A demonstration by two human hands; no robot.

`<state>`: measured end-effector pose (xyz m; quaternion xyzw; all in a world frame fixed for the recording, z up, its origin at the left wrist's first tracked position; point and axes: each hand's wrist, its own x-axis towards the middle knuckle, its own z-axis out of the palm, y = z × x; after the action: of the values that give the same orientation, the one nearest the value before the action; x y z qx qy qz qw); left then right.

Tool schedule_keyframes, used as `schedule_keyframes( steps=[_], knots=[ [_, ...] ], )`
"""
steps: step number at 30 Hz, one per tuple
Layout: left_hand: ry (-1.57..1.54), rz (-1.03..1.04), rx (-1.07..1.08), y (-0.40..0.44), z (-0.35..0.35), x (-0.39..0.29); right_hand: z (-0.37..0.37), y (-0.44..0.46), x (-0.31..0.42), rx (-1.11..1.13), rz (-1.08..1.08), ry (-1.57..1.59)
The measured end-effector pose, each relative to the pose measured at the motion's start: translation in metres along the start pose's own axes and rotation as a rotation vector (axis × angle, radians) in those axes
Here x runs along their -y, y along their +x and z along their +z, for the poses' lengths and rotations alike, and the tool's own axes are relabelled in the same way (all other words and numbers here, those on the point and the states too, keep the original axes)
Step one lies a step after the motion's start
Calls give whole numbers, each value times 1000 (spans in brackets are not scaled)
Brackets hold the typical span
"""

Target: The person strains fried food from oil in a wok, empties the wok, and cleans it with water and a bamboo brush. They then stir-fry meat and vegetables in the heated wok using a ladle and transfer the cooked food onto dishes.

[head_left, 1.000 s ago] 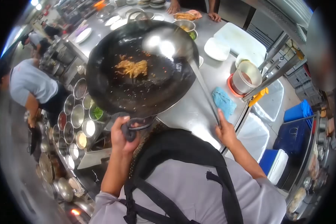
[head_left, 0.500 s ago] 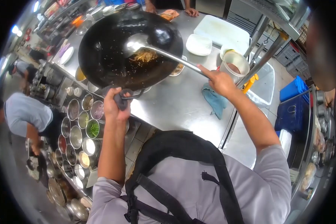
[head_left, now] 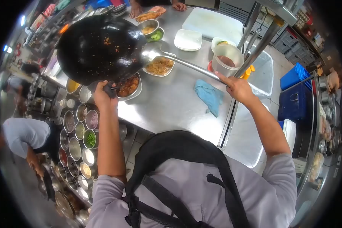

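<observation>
My left hand (head_left: 104, 95) is closed on the handle of a large black wok (head_left: 91, 57), with a dark cloth (head_left: 110, 89) between. The wok is tilted over the counter, and a few food bits cling inside. My right hand (head_left: 238, 89) grips the long handle of a steel ladle (head_left: 190, 65), index finger stretched along it. The ladle's bowl is at the wok's right rim, above a white dish of noodles (head_left: 160, 67). Partly under the wok stands a dish of reddish-brown food (head_left: 128, 86). The wok hides part of both dishes.
On the steel counter (head_left: 155, 110) lie a blue cloth (head_left: 209, 97), stacked white dishes (head_left: 188, 40), a white cutting board (head_left: 214, 23) and a plastic tub (head_left: 227, 59). Ingredient bowls (head_left: 75, 149) stand at left. Another person's hand (head_left: 178, 6) rests at the far edge; a co-worker (head_left: 26, 133) bends at left.
The wok has shifted left, and the noodle clump inside it is gone. The ladle's bowl has moved from the wok's middle to its right rim. Dishes formerly hidden now show.
</observation>
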<state>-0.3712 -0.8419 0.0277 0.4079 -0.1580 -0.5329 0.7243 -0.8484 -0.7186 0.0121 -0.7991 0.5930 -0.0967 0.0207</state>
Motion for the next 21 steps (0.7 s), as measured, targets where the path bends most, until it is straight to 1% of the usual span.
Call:
schedule_keyframes(
  steps=[4,6,7,9,10,12,13,14,16,17,19,20,21],
  knots=[
    [-22,-3,4,9,-4,-3,-5,-9,-9,32,36,49],
    [-28,10,28,6,-2,-7,-10,-11,-5,-22,65,162],
    [-31,11,26,5,-3,-9,-7,-9,-3,-20,62,160],
    [-34,-1,50,0,-6,-14,2,-1,4,-24,142,271],
    [-35,4,46,-4,-7,-17,6,7,11,-23,135,272],
    [-52,-10,19,-18,0,-26,10,45,42,-180,36,430],
    [-54,9,16,-25,2,-31,9,71,61,-175,59,424],
    [-64,-18,8,-33,3,-34,6,100,82,-168,87,419],
    [-77,-60,4,-49,7,-39,-1,153,119,-269,15,459],
    [-77,-51,0,-57,10,-41,-2,171,129,-270,7,464],
    [-66,-53,-21,-68,16,-45,-7,196,144,-191,19,307],
    [-51,-39,23,-69,15,-47,4,193,138,-219,-3,337],
    [-59,-31,23,-66,15,-48,7,177,127,-133,36,326]
  ],
)
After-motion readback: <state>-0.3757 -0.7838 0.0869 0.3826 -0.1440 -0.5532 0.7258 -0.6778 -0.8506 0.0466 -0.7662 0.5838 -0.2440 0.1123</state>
